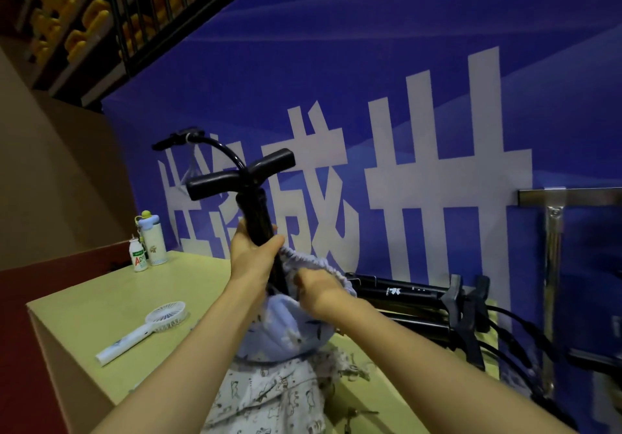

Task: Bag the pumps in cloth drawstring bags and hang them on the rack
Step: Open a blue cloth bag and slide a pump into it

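A black pump (pixel 256 204) with a T-handle and a curved hose stands upright above the table, its lower part inside a light blue patterned drawstring bag (pixel 289 327). My left hand (pixel 250 248) grips the pump's barrel just above the bag's gathered mouth. My right hand (pixel 318 290) pinches the gathered rim of the bag on the right side. More black pumps (pixel 414 294) lie stacked on the table to the right. More patterned cloth bags (pixel 269 396) lie below my arms. A metal rack (pixel 552 265) stands at the right.
A white hand-held fan (pixel 144 329) lies on the pale table (pixel 188 282) at the left. A bottle and a small drink bottle (pixel 148 245) stand at the table's far left corner. A blue banner wall (pixel 404 97) runs behind the table.
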The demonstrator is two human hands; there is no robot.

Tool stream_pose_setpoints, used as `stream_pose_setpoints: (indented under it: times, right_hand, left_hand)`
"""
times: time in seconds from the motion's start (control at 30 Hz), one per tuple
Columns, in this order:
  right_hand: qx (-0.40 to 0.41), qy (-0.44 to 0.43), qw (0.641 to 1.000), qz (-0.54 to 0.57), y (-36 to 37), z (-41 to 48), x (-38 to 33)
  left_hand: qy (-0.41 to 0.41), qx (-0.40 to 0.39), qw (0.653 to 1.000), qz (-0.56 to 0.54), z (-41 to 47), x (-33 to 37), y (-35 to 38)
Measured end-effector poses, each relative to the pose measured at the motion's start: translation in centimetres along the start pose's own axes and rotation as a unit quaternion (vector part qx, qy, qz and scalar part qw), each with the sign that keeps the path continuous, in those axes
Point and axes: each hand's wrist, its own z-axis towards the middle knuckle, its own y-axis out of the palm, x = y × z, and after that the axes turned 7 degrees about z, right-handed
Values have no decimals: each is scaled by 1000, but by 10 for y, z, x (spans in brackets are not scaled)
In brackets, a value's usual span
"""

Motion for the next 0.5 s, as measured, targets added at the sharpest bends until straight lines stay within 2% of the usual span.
stream_pose_setpoints:
  times: [0.1,0.27,0.37,0.43,0.5]
  right_hand:
    - [-10,3,1000,-23,15,6,15]
    - [10,19,992,125,27,11,24]
    - [49,40,965,255,30,13,36]
    - [60,57,962,259,31,14,40]
    - [35,72,965,252,31,14,39]
  left_hand:
    - [-6,2,1000,-18,1,12,1]
    - [-4,19,999,-44,2,19,1]
    - [-11,23,999,-44,2,20,-2]
    - [-12,23,999,-43,0,19,-2]
    - [-7,18,999,-32,-3,18,-1]
